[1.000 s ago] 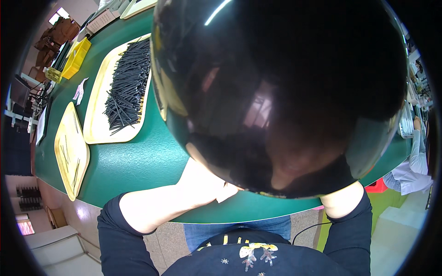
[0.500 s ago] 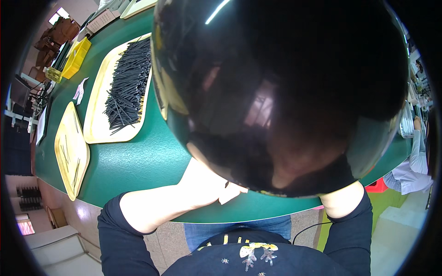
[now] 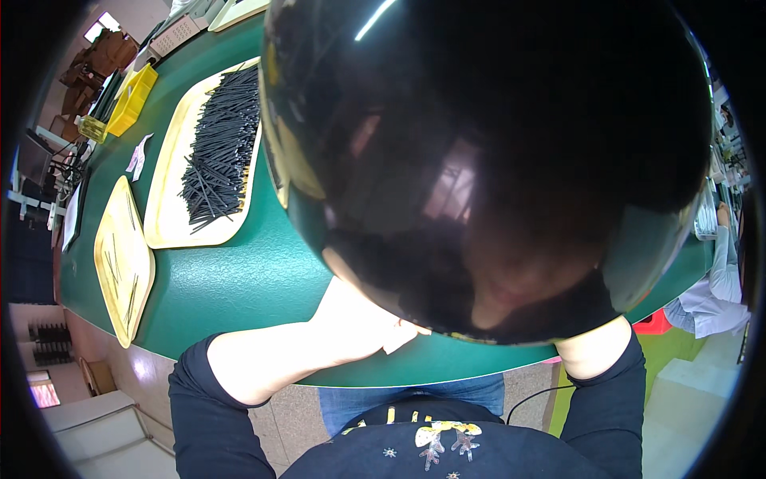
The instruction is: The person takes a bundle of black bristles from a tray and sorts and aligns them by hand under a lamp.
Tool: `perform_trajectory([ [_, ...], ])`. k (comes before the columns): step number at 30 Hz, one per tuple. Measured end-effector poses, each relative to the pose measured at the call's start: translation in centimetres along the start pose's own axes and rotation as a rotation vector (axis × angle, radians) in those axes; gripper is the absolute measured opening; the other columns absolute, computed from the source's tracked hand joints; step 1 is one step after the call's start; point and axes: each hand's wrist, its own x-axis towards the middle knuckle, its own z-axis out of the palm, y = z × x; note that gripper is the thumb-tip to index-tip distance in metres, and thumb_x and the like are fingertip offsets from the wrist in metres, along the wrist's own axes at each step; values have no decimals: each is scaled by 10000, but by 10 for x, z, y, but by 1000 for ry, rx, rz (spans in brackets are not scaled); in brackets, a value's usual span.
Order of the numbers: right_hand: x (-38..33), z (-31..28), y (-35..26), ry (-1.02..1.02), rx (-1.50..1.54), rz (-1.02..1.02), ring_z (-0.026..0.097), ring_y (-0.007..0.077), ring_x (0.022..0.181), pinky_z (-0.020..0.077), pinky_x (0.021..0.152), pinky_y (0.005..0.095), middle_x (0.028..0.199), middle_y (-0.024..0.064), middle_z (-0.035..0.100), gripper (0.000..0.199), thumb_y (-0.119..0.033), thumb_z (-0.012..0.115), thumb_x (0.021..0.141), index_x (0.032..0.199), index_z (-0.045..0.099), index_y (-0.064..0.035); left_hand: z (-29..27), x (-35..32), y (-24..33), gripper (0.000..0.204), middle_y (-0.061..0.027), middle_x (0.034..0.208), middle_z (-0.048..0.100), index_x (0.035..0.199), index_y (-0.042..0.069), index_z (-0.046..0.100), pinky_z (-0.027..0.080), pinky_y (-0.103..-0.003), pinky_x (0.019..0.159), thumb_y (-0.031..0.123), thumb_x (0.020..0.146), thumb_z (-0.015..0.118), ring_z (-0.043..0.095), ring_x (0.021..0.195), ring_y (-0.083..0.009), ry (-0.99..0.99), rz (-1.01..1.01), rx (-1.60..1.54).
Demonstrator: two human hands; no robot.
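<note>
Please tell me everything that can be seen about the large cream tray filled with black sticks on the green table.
The large cream-coloured oblong tray with rounded corners looks like plastic and lies flat on the green table, to the person's front left. It holds a loose heap of thin black sticks, mostly in its far half, while its near end is bare. A big dark glossy round object hides its right far corner. A smaller cream tray lies apart on its left. No hand touches it.

- I see a green worktop [image 3: 239, 279] curving through a bright workshop.
- Pale speckled floor [image 3: 295, 415] below; daylight at a far window [image 3: 102, 26].
</note>
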Motion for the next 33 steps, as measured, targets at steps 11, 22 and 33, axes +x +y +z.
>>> perform_trajectory([
  [11,3,-20,7,-181,-469,-130,560,141,568,460,575,246,632,92,562,265,-40,655,630,841,524,52,1,-2,4,172,-16,616,590,723,41,608,454,-239,524,168,783,508,541,524,-95,36,-243,-771],
  [22,7,-9,-4,-180,-308,-12,573,131,591,465,564,237,650,83,583,157,-37,632,665,788,561,30,-23,16,26,142,-77,602,582,685,-10,570,440,-256,459,82,768,501,556,499,-158,151,372,-763],
  [33,7,6,-20,-215,-282,62,587,120,615,471,553,228,668,74,603,55,-33,609,701,736,599,9,10,2,-5,677,-38,746,510,728,60,512,308,-210,713,613,814,130,443,723,-106,-581,-124,-946],
])
